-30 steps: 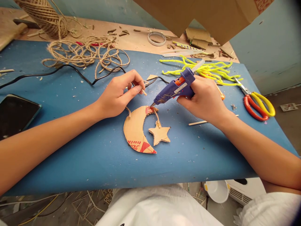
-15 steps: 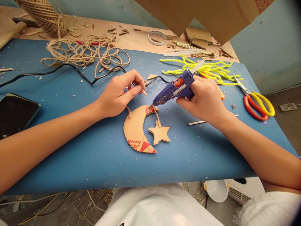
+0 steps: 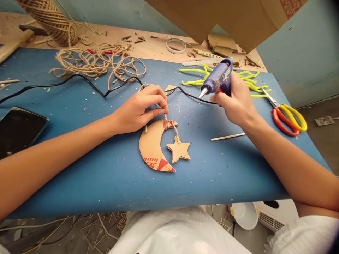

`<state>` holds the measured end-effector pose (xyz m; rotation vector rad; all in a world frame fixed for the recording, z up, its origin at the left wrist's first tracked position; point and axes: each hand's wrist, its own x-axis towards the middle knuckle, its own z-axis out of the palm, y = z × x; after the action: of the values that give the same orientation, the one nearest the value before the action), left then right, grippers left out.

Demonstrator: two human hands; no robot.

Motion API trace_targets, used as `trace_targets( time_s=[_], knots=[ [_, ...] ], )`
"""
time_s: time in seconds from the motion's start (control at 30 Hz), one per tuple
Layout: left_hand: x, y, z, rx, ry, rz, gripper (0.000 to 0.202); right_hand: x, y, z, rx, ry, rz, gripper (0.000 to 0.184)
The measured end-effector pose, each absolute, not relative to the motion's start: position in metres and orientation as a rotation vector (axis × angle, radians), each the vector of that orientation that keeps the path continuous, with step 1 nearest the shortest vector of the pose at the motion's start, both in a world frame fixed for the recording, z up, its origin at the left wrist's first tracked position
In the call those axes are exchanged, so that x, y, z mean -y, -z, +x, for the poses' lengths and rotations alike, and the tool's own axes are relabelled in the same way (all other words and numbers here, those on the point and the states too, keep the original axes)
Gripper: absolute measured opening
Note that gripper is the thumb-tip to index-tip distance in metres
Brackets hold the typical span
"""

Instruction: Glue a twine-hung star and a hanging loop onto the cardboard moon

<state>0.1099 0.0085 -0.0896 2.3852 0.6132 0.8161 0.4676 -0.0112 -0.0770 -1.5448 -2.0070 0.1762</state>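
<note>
- Here, at the centre of the frame, the left hand [image 3: 144, 109] pinches a short twine end [image 3: 166, 116] between thumb and fingertips; the twine appears to meet the upper tip of a cardboard crescent [image 3: 149, 143], which lies flat on the blue-covered worktop [image 3: 106, 183].
- Right of upper centre, the right hand [image 3: 239, 100] is wrapped around the grip of a blue glue gun [image 3: 218, 77], its metal nozzle well apart from the crescent.
- Good practice, as judged: hold the twine straight and motionless until the joint firms, with fingertips off the bond (fresh glue is probably hot).
- The nozzle is best aimed away from the left hand; pale strands beside the joint look like glue threads, which a small twist of the gun might break.
- Crescent: corrugated board, smooth tan face, red print at both horns, rough inner edge.
- Star [image 3: 178, 151]: five blunt points, layered board, joined to the crescent's upper tip by coarse cord.
- Contrasting textures: loose, hairy twine coils [image 3: 79, 63], upper left; fuzzy yellow-green pipe cleaners [image 3: 194, 83], upper right.
</note>
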Motion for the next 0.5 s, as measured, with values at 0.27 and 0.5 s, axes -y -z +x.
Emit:
trace_targets(
  time_s=[0.27, 0.5],
  knots=[
    [-0.013, 0.087, 0.113, -0.596, -0.792, 2.421, 0.017, -0.008, 0.092, 0.481, 1.933, -0.214, -1.547, 0.030],
    [-0.016, 0.089, 0.113, -0.566, -0.766, 2.435, 0.018, -0.010, 0.096, 0.483, 1.950, -0.217, -1.567, 0.029]
  ],
)
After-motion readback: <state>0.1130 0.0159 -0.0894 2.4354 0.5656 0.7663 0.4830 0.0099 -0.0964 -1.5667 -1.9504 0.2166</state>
